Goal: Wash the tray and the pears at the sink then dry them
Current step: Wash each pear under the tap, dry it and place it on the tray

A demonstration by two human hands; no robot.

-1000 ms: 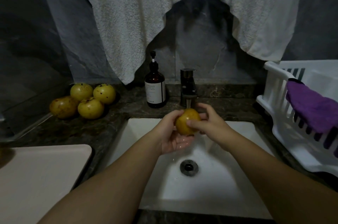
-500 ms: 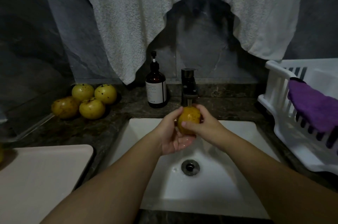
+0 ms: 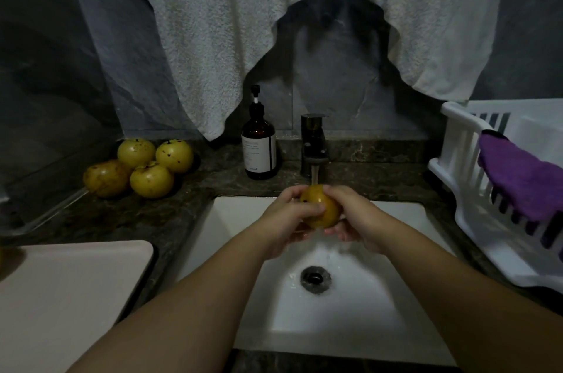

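Observation:
A yellow pear point(image 3: 323, 208) is under the running stream from the dark faucet point(image 3: 313, 144), above the white sink point(image 3: 243, 220). My left hand point(image 3: 289, 220) grips it from the left, thumb across its front. My right hand point(image 3: 350, 214) cups it from the right and below. Several more spotted yellow pears point(image 3: 149, 166) lie on the dark counter at the back left. A pale tray point(image 3: 67, 296) rests on the counter at the lower left.
A brown pump bottle point(image 3: 259, 147) stands left of the faucet. A white dish rack point(image 3: 463, 165) with a purple cloth point(image 3: 518, 177) over its rim sits on the right. A white towel point(image 3: 274, 22) hangs above on the wall. The drain point(image 3: 315, 278) is open below.
The pear stays under the faucet while both hands shift around it: my left thumb now lies over its front and my right hand has slid lower beneath it.

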